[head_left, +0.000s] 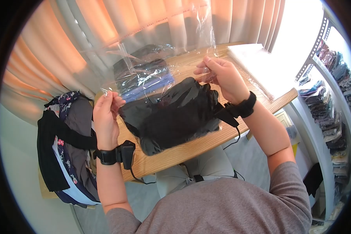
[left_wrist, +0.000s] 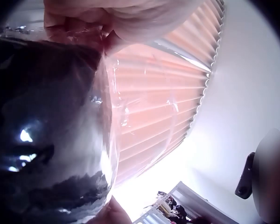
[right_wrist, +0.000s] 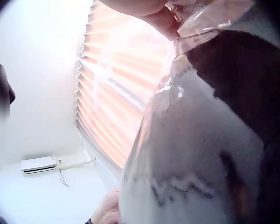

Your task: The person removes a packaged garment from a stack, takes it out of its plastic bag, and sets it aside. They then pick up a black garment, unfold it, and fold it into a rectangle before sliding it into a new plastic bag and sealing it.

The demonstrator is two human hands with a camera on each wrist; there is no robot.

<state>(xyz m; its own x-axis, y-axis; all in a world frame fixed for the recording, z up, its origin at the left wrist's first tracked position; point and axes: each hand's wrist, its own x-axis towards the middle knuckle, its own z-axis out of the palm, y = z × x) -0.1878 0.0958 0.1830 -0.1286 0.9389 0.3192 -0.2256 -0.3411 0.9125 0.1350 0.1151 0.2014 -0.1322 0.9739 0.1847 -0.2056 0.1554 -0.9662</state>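
Observation:
A black folded garment (head_left: 171, 121) lies inside a clear plastic bag (head_left: 204, 23), held up over the near side of the wooden table (head_left: 171, 156). The bag's transparent upper part rises beyond the garment, against the curtain. My left hand (head_left: 106, 115) pinches the bag's left edge between thumb and fingers. On the other side, my right hand (head_left: 228, 78) pinches the right edge, thumb uppermost. In the left wrist view the shiny dark bagged garment (left_wrist: 42, 135) fills the left side, below the fingers. The right wrist view shows plastic film gathered at the right fingertips.
Behind the held bag, packed dark and blue garments (head_left: 156, 84) lie on the table. Flat clear bags (head_left: 255, 66) are stacked at its far right. Draped clothes (head_left: 76, 136) are heaped at the left, and a shelf (head_left: 319, 68) of bagged garments stands at the right.

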